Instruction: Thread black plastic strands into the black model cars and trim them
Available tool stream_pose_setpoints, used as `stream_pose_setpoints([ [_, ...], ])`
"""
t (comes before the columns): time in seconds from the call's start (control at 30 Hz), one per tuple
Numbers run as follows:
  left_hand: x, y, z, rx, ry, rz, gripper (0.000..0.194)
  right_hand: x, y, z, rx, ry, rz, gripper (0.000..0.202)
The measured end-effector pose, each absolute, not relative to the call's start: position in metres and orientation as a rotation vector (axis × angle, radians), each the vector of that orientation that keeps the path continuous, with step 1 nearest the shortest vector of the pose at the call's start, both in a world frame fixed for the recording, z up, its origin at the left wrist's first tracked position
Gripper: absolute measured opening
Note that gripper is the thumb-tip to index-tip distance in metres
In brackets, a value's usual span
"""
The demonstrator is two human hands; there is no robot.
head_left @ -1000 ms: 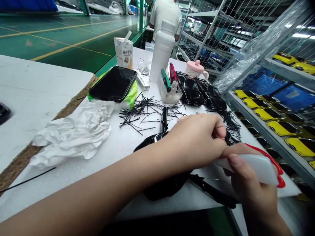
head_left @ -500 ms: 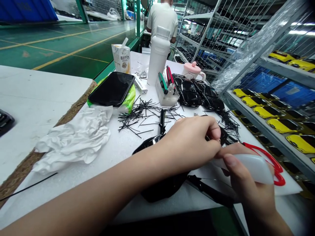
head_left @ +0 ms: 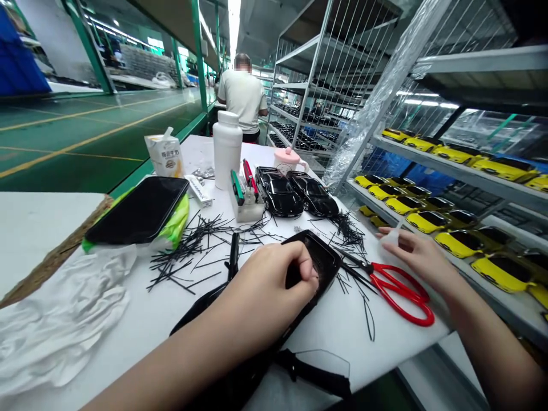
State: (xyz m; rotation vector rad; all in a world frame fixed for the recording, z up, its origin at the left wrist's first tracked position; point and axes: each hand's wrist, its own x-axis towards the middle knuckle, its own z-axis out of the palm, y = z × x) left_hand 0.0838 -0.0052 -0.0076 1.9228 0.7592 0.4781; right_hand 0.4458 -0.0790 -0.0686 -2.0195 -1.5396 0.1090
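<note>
My left hand (head_left: 285,277) is closed in a pinch over a black car-shaped shell (head_left: 327,260); what its fingertips hold is too small to name. Over at the right table edge, my right hand (head_left: 413,251) has its fingers round a translucent white bottle (head_left: 390,238), mostly hidden by them. Red-handled scissors (head_left: 400,291) lie between the hands, blades toward the shell. A black part with a clear pane (head_left: 317,371) lies below the shell. Thin black strips (head_left: 188,251) are scattered behind my left hand.
Two black model cars (head_left: 280,194) stand behind a cutter box (head_left: 248,211), near a white bottle (head_left: 228,151) and pink-lidded mug (head_left: 286,160). A phone (head_left: 139,211) and crumpled cloth (head_left: 72,314) lie left. Racks of yellow cars (head_left: 458,242) stand right; a person (head_left: 243,97) sits ahead.
My right hand has moved away from my left hand to the right with the white bottle, uncovering the scissors and shell. The camera view has tilted up.
</note>
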Motion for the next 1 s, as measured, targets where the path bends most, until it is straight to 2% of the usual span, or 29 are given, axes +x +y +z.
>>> stream_pose_setpoints([
  [0.1,0.084,-0.005,-0.007,1.906,0.753,0.473,0.022,0.449,-0.075,-0.076,-2.046,-1.475,0.171,0.041],
  [0.23,0.082,-0.007,-0.007,1.906,0.794,0.454,0.021,0.438,-0.096,-0.071,-2.082,-1.389,0.049,0.046],
  [0.5,0.082,-0.007,-0.002,1.925,0.793,0.437,0.022,0.368,-0.106,-0.073,-1.958,-1.846,0.274,0.024],
  [0.7,0.083,-0.015,-0.006,1.997,0.691,0.445,0.023,0.364,-0.115,-0.045,-1.902,-1.692,0.188,0.044],
  [0.9,0.085,-0.017,-0.008,1.94,0.648,0.452,0.025,0.309,-0.126,-0.028,-1.451,-1.312,0.607,0.022],
  [1.0,0.085,-0.018,-0.007,1.923,0.651,0.445,0.024,0.287,-0.12,-0.032,-1.337,-1.257,0.618,0.016],
])
